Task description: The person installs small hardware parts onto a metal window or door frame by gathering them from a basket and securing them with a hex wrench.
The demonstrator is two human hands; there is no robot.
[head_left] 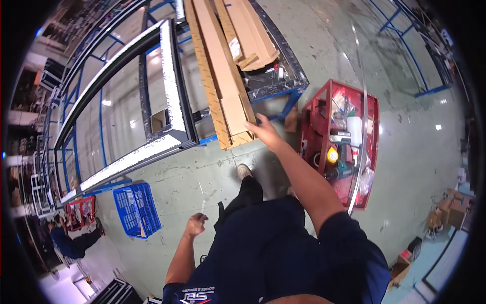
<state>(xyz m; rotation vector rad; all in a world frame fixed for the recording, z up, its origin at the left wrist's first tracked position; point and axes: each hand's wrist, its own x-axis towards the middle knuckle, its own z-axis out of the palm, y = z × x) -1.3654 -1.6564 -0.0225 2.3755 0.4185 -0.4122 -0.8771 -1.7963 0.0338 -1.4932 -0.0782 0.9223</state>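
Note:
My right hand (pixel 264 133) grips the near end of a long, open cardboard box (pixel 226 96), its thumb and fingers at the right-hand edge. The box lies lengthwise, its near end sticking out past the frames. My left hand (pixel 196 224) hangs low over the floor, its fingers curled closed; whatever they may hold is hidden. Beside the long box lies another piece of cardboard (pixel 250 33) with a white label. A dark window frame (pixel 174 86) with white printed protective film lies left of the box on blue supports.
To my right stands a red tool cart (pixel 373 152) holding a drill (pixel 341 167), a tape measure (pixel 332 154) and a white bottle (pixel 354 130). A long thin metal strip (pixel 363 91) passes over it. A blue crate (pixel 136 210) stands left; a person (pixel 76 245) sits beyond.

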